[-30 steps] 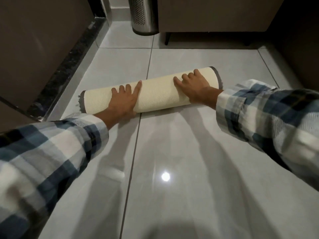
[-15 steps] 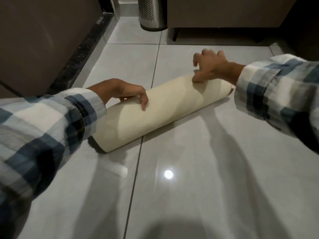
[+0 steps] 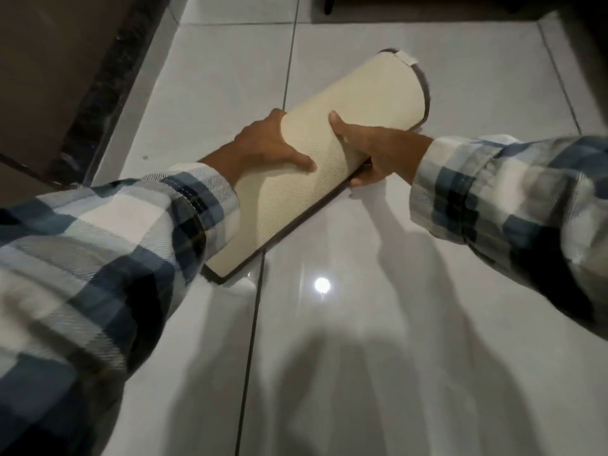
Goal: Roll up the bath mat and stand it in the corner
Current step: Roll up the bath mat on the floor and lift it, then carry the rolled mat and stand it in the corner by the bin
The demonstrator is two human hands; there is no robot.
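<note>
The bath mat (image 3: 358,103) is a cream woven roll with a dark grey edge, held slanted above the tiled floor, its far end up and to the right, its near end low by my left sleeve. My left hand (image 3: 263,149) grips the roll's left side, thumb across the top. My right hand (image 3: 375,153) clasps the roll from the right, thumb on top and fingers underneath. A small white tag sticks out at the far end.
Glossy grey floor tiles (image 3: 394,324) spread all around. A brown wall with a dark stone skirting (image 3: 98,93) runs along the left. The dark base of a cabinet (image 3: 427,8) lies at the top, with one leg showing.
The roll lay flat under my palms a second ago. Both hands have now closed around it and lifted it off the floor, turning it from crosswise to slanted.
</note>
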